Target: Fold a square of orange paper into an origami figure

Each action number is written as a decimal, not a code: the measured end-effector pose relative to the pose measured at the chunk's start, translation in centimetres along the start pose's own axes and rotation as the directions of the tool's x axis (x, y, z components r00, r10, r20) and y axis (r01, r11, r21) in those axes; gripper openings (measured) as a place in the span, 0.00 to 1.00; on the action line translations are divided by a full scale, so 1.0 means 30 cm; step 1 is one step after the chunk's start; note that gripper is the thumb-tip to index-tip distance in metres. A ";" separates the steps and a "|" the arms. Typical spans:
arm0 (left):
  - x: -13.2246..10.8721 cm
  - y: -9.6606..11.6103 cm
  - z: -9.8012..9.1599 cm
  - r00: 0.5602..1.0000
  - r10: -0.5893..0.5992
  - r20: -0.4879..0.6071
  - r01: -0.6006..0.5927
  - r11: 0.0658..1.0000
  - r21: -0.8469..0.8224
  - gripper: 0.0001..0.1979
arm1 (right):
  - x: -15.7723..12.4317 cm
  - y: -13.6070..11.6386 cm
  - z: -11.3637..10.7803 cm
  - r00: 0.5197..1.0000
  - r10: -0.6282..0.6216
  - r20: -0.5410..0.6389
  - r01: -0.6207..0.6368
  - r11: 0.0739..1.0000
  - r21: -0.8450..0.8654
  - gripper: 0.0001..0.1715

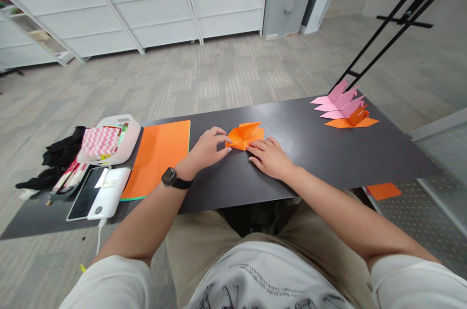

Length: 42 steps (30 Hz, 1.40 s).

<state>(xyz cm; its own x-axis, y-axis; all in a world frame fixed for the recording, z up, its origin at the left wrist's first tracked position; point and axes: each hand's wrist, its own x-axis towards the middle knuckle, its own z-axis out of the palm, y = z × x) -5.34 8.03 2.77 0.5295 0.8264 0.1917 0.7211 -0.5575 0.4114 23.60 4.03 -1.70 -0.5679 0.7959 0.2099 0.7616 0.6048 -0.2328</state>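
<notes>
A folded piece of orange paper (243,136) lies on the dark table in front of me, with one flap raised at its top right. My left hand (209,148), a black watch (169,177) on its wrist, has thumb and index finger closed about the paper's left corner. From the other side, my right hand (270,157) lies with fingers stretched out, the tips resting on the paper's lower right edge. The fingers cover part of the folds there.
An orange paper stack (156,153) lies left, beside a white basket (132,138), a phone (84,197) and a white power bank (108,194) with a cable. Several pink paper cranes (339,102) and an orange paper crane (353,119) stand at the table's far right.
</notes>
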 end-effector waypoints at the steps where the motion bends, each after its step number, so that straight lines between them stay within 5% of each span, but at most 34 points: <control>1: 0.006 -0.010 0.006 1.000 0.013 0.014 -0.012 1.000 -0.022 0.08 | -0.001 0.003 0.001 1.000 -0.003 0.000 0.003 1.000 0.004 0.23; 11: -0.002 -0.100 0.020 0.993 0.007 0.121 0.016 0.982 -0.189 0.06 | -0.004 0.016 0.003 1.000 -0.009 -0.015 0.009 0.999 0.031 0.22; 17: -0.016 -0.108 0.014 0.998 0.055 0.041 -0.042 0.965 -0.259 0.03 | -0.001 0.014 -0.001 1.000 -0.007 -0.011 0.007 1.000 0.022 0.21; 34: -0.028 -0.157 0.018 0.972 0.233 0.039 -0.221 0.955 -0.199 0.07 | 0.000 0.024 0.003 0.999 -0.036 -0.004 0.036 0.999 -0.032 0.22; 42: -0.015 -0.090 0.034 0.998 0.062 -0.009 -0.062 0.990 -0.123 0.15 | -0.011 0.023 0.045 0.996 -0.033 -0.087 0.030 0.999 -0.030 0.22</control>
<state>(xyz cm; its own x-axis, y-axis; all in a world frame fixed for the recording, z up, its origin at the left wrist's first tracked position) -7.07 9.09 0.66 0.5692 0.7909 0.2245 0.6261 -0.5940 0.5052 23.88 4.22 -3.20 -0.5633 0.7704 0.2988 0.7532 0.6274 -0.1977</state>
